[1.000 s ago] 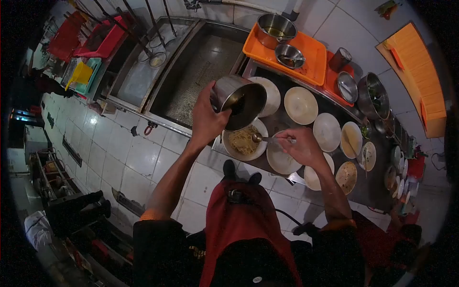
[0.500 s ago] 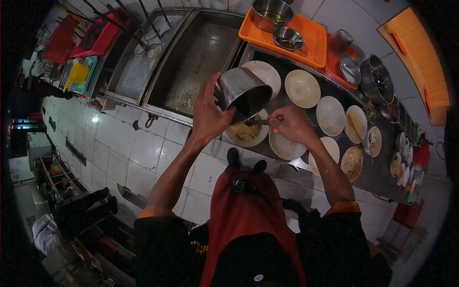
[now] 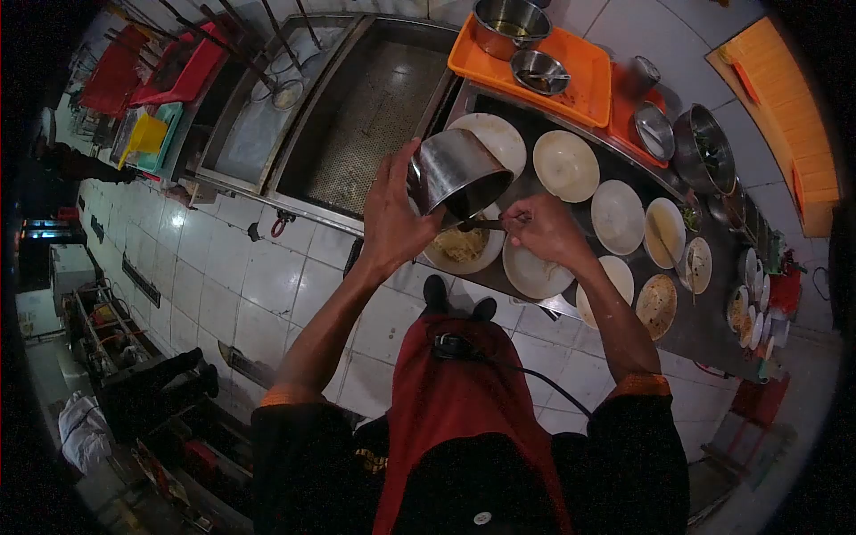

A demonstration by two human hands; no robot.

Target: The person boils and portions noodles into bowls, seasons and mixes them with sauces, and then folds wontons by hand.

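The left hand (image 3: 392,223) has its fingers closed round the side of the metal pot (image 3: 459,165), tipped in the middle of the frame. The right hand (image 3: 546,234), just right of it, pinches the spoon (image 3: 501,226) by its handle. Right under the pot is the bowl (image 3: 462,267) of noodles (image 3: 458,244). It helps to tip slowly, with the lip low over the noodles and the spoon steady, so nothing drips outside. An orange tray (image 3: 584,100) is at the top.

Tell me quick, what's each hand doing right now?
Left hand: holding a tilted metal pot.
Right hand: closed, holding a spoon by its handle.
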